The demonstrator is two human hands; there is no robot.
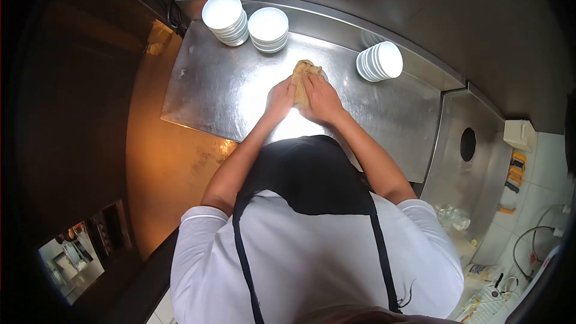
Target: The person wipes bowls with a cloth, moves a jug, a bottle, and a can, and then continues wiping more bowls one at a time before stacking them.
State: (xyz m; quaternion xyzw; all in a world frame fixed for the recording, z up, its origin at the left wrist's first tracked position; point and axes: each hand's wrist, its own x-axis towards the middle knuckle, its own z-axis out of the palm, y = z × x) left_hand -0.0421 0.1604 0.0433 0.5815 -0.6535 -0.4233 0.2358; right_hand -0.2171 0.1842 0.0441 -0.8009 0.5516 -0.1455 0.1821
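Note:
Over the middle of the steel counter (384, 120), my two hands come together at a bunched tan cloth (304, 71). My left hand (280, 98) is closed on the cloth's left side. From the right, my right hand (321, 99) presses its fingers into the same cloth. A pale, curved edge shows just beyond the right fingers; what it belongs to is mostly hidden by the cloth and hand. Beyond the hands stand a tall stack of white bowls (233, 35) and a shorter stack (270, 41). Another bowl stack (371, 63) leans to the right.
A raised steel ledge (324, 15) runs along the counter's back. To the right lies a lower steel section with a round dark hole (468, 144) and clear plastic items (453, 217). An orange-lit surface (174, 168) is at the left.

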